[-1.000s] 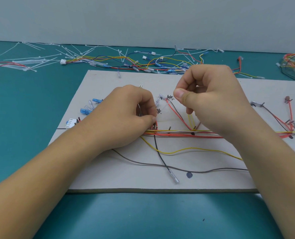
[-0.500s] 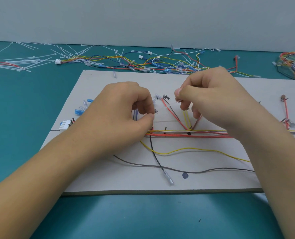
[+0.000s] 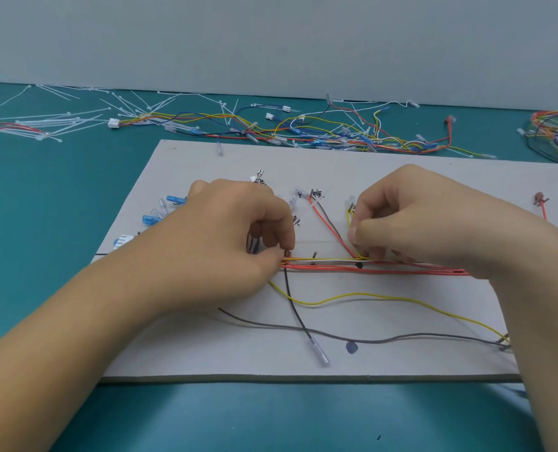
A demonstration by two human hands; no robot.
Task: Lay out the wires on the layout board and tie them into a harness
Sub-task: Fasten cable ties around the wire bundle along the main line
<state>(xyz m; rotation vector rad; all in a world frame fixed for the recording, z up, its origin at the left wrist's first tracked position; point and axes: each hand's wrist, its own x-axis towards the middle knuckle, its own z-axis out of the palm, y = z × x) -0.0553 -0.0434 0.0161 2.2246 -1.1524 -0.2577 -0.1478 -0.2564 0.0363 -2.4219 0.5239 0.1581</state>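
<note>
A grey layout board [image 3: 385, 360] lies on the teal table. Across its middle runs a wire bundle [image 3: 330, 266] of red, yellow and white wires. My left hand [image 3: 235, 243] pinches the bundle at its left end with thumb and forefinger. My right hand [image 3: 408, 220] has its fingers curled down onto the bundle where a yellow wire [image 3: 348, 216] and a red wire [image 3: 326, 223] branch upward; it pinches wires there. A loose yellow wire [image 3: 369, 295], a grey wire [image 3: 336, 337] and a black wire [image 3: 295, 308] with a clear terminal lie on the board's near half.
Loose coloured wires [image 3: 303, 132] and white cable ties [image 3: 59, 122] are strewn along the table behind the board. Blue terminals [image 3: 153, 216] and a white connector [image 3: 122, 240] sit at the board's left edge. More wires [image 3: 555, 132] are heaped at far right.
My right hand has dropped from above the board down onto the bundle at the branch point. My left hand stays on the bundle's left end.
</note>
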